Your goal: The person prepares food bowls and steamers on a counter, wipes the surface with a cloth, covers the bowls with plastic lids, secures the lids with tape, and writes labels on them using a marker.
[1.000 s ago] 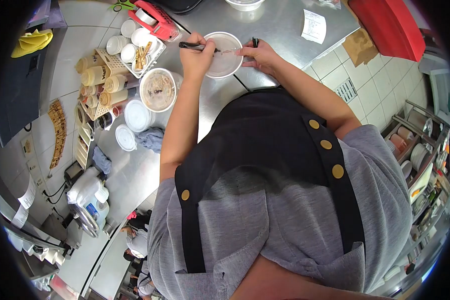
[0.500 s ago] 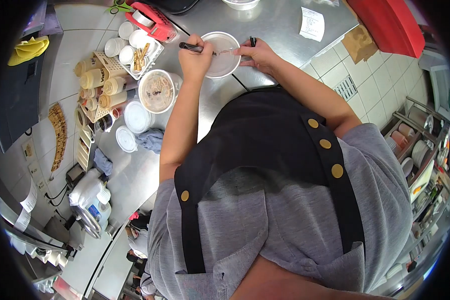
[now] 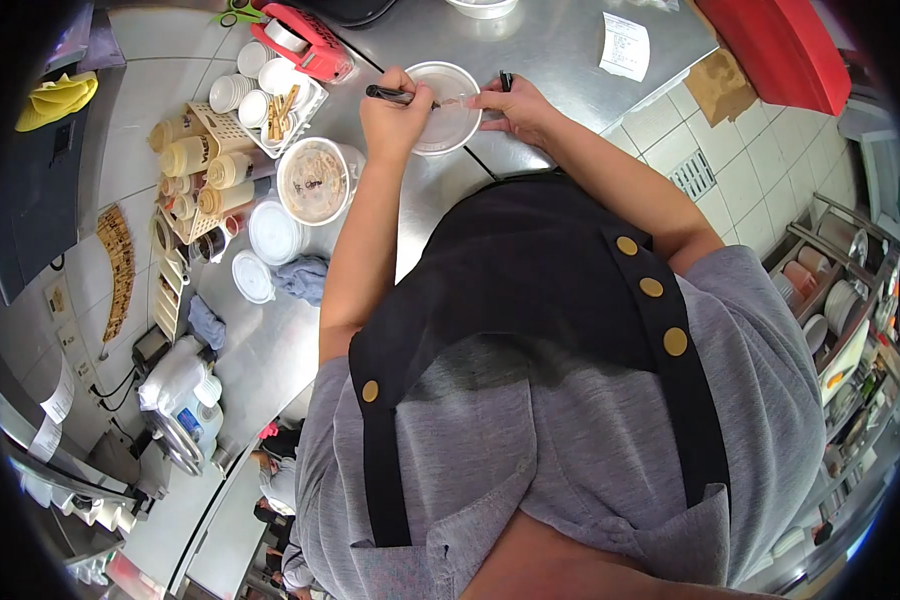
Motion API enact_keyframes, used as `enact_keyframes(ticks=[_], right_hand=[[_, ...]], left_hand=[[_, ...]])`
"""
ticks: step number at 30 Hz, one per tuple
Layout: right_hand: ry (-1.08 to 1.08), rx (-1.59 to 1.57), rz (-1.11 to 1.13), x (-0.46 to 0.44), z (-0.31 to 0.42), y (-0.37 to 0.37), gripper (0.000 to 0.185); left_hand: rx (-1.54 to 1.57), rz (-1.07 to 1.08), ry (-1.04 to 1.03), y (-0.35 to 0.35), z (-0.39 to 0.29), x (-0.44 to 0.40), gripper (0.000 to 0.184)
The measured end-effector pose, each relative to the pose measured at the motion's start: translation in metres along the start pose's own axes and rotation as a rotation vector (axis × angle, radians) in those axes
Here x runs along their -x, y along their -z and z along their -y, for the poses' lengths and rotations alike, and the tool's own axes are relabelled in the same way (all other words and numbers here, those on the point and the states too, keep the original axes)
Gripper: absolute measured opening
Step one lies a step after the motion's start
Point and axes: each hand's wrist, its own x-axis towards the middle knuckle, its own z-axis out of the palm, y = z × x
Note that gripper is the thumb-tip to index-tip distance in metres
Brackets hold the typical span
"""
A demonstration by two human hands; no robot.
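My left hand (image 3: 390,125) is closed round a black marker (image 3: 390,95), its tip toward a round container with a translucent lid (image 3: 445,130). Dark reddish marks show near the lid's middle. On the container's right side, my right hand (image 3: 520,110) has its fingers at the rim. A small black marker cap (image 3: 506,82) sticks up between the fingers of that hand. By my left forearm stands a white tub (image 3: 315,185) with a see-through lid and dark writing on it.
Left of the tub are squeeze bottles (image 3: 185,157) in baskets, stacked white lids (image 3: 275,235) and a blue cloth (image 3: 302,280). A red tape dispenser (image 3: 310,45) stands behind them. A receipt (image 3: 624,47) lies on the steel counter (image 3: 560,60), near its right edge.
My left hand and the marker have shifted slightly to the right over the lid. My right hand stays at the rim.
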Motion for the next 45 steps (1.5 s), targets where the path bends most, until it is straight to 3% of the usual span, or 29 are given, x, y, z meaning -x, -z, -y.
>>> enact_keyframes(ticks=[3, 8, 20, 45], right_hand=[[0.007, 0.004, -0.013, 0.000, -0.001, 0.001, 0.047], [-0.007, 0.008, -0.017, -0.001, -0.001, 0.001, 0.046], [0.006, 0.019, -0.024, 0.002, 0.001, -0.001, 0.044], [0.006, 0.034, -0.022, -0.001, -0.002, 0.000, 0.046]], left_hand=[[-0.073, 0.042, 0.026, 0.000, -0.001, 0.000, 0.026], [0.244, 0.031, 0.078, -0.004, 0.001, -0.004, 0.026], [0.025, 0.048, 0.024, -0.008, 0.000, 0.000, 0.023], [0.045, 0.078, 0.074, -0.010, 0.006, -0.002, 0.027]])
